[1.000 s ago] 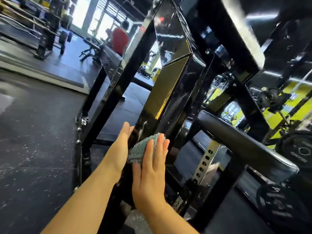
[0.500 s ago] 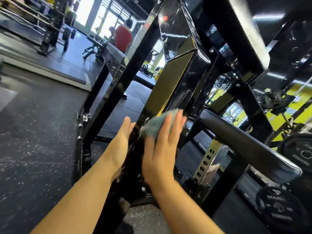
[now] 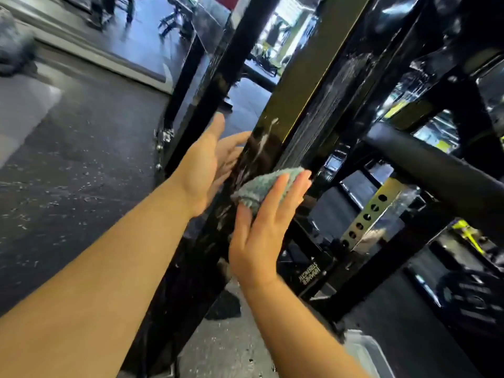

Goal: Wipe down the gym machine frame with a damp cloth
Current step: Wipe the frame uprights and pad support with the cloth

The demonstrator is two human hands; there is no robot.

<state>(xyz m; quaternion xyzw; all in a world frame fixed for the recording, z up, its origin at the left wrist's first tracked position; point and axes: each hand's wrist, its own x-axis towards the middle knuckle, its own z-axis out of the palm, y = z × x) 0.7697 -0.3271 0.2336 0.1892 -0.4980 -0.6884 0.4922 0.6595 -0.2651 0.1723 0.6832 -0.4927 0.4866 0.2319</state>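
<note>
The right hand (image 3: 261, 230), fingers straight and together, presses the damp cloth (image 3: 261, 186) flat against the black frame post (image 3: 308, 126), while the left hand (image 3: 210, 165), fingers extended, braces its far side.

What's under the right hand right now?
A grey-green cloth, pressed by the right hand against the black frame post. Its upper edge shows past the fingers; the rest, and the frame surface beneath, is covered.

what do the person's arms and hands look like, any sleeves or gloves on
No sleeves or gloves show. The left hand and the right hand are bare, with no watch, ring or wristband in view, and both forearms are uncovered as far as the picture reaches.
</note>
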